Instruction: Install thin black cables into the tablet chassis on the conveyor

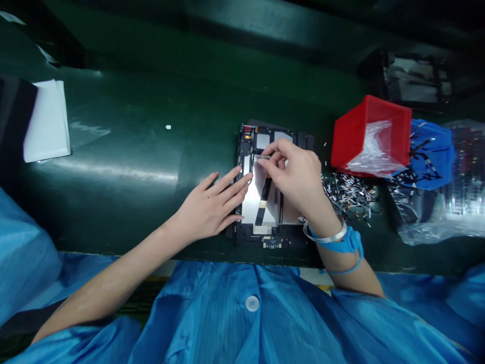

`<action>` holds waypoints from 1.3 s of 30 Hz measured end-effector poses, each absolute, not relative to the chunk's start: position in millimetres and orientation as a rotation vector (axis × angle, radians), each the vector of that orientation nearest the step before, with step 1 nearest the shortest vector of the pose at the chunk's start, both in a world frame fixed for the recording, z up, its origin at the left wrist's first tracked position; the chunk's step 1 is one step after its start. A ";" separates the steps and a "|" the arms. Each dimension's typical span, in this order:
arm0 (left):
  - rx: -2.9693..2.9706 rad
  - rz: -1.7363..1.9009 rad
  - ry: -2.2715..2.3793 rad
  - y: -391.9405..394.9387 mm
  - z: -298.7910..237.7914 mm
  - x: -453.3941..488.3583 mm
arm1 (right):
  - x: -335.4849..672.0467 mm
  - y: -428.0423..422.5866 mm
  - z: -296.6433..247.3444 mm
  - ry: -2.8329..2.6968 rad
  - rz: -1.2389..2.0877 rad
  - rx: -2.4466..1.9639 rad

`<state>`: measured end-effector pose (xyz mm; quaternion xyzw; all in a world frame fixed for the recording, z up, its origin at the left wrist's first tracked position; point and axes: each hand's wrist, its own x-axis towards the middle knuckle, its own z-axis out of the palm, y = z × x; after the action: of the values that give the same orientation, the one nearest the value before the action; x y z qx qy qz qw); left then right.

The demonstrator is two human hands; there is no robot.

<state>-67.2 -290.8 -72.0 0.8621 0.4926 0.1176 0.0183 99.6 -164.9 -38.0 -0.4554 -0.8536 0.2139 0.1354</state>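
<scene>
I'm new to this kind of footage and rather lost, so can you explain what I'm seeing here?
This single picture comes from a camera worn on a person's head, looking down at a green table. There is no machine, just the person's two bare hands. The left hand rests its fingertips on the left side of an opened flat electronic device. The right hand is over the device, its grip seemingly pinching a thin pale piece between thumb and index finger. To the right are a red bin, a blue bin and many tiny loose parts; at far left lies white paper.
</scene>
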 end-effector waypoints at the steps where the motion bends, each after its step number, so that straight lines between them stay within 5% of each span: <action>1: 2.674 0.376 1.522 -290.2 -72.0 -67.5 | 103.9 -169.4 -37.8 -2.515 0.503 -1.241; 6: 2.680 0.314 1.538 -288.9 -72.8 -67.8 | 118.3 -186.9 -48.2 -2.725 0.092 -0.841; 12: 2.658 0.336 1.521 -287.6 -70.6 -66.9 | 110.7 -180.5 -58.4 -2.762 -0.144 -0.883; 17: 2.376 0.657 1.719 -307.3 -65.7 -61.4 | 139.1 -190.2 -41.3 -2.608 -0.072 -1.014; 21: 1.981 0.806 1.984 -338.2 -73.4 -42.3 | 186.0 -214.6 -38.9 -2.343 -0.080 -1.568; 26: 1.592 0.943 1.881 -355.1 -74.5 -16.5 | 199.3 -235.8 -43.6 -2.360 0.583 -1.829; 32: 0.514 1.217 1.476 -319.9 -50.4 -32.9 | 180.7 -216.3 -39.5 -1.938 1.095 -1.525; 39: 0.492 1.581 1.392 -210.6 -37.7 -63.3 | 238.4 -204.3 -49.8 -1.608 0.558 -1.513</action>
<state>-63.3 -210.6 -37.7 0.2008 0.5680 0.6451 0.4700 238.4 -204.3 -49.8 -0.6034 -0.6412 0.2224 0.4186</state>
